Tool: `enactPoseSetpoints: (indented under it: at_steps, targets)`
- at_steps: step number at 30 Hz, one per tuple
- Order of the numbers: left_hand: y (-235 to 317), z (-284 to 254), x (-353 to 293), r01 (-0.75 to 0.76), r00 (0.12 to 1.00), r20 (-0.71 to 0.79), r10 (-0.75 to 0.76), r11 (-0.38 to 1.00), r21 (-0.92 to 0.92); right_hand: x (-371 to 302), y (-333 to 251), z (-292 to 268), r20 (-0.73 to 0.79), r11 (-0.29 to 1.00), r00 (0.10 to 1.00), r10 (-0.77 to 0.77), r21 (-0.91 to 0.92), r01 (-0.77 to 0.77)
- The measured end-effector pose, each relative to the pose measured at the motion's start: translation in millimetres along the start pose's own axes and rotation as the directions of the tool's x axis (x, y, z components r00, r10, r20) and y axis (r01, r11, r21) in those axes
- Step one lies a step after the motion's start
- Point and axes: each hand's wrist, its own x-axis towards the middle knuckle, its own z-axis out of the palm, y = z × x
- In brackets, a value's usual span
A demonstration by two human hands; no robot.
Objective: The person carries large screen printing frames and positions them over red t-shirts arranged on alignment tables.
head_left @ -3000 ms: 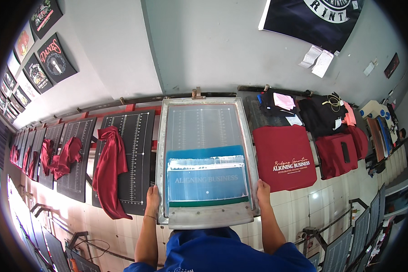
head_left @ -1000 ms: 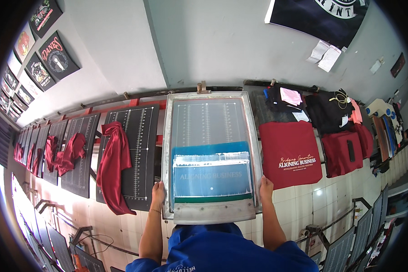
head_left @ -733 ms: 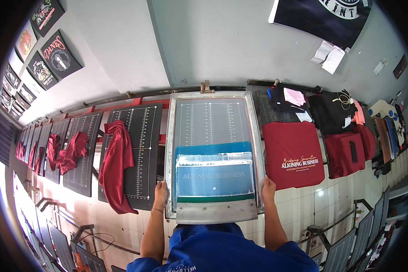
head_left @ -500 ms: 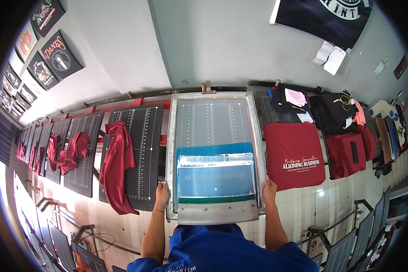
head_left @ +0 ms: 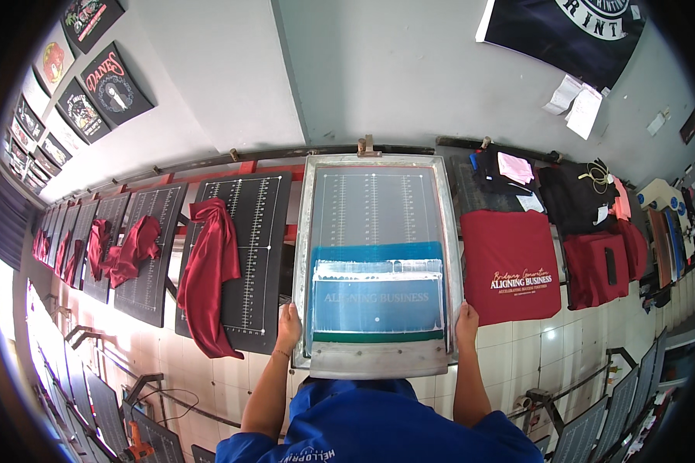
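A screen printing frame (head_left: 453,231) with a metal rim lies in front of me over a dark printing board with ruled marks. Its mesh (head_left: 374,201) is grey at the far part, with a blue stencil area (head_left: 378,315) nearer me. White ink (head_left: 347,270) runs in a band across the blue. My left hand (head_left: 289,328) grips the frame's near left edge, and my right hand (head_left: 466,324) is closed on its near right edge. Across the near end lies a wide metal bar (head_left: 381,359) with bolts.
Dark printing boards (head_left: 269,224) run leftward with crumpled red cloth (head_left: 212,270) on them. At right lie a folded red printed garment (head_left: 511,247), black garments (head_left: 575,204) and more red fabric (head_left: 587,285). An orange power tool (head_left: 137,444) sits at lower left.
The whole view has shifted slightly to the left, so things sit a little farther right in the picture. Both hands stay on the frame.
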Motion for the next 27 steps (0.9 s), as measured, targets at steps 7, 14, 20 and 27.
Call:
enactPoseSetpoints:
  at_steps: [7,14,20,27]
  targets:
    - [16,-1,-6,0.061,0.998,-0.034,-0.06,0.998,0.035,-1,-5,0,-0.034,0.995,0.999,-0.022,-0.103,0.018]
    - [25,-3,-8,0.084,0.996,-0.039,-0.084,0.996,-0.003,-5,-19,-1,-0.052,0.992,0.998,-0.032,-0.125,0.025]
    - [26,-3,-6,0.077,0.996,-0.035,-0.076,0.997,0.02,-3,-21,-3,-0.026,0.988,0.999,-0.028,-0.15,0.024]
    - [16,1,-2,0.098,0.995,-0.025,-0.097,0.995,0.018,-2,-22,-3,-0.039,0.989,0.999,-0.013,-0.148,0.007]
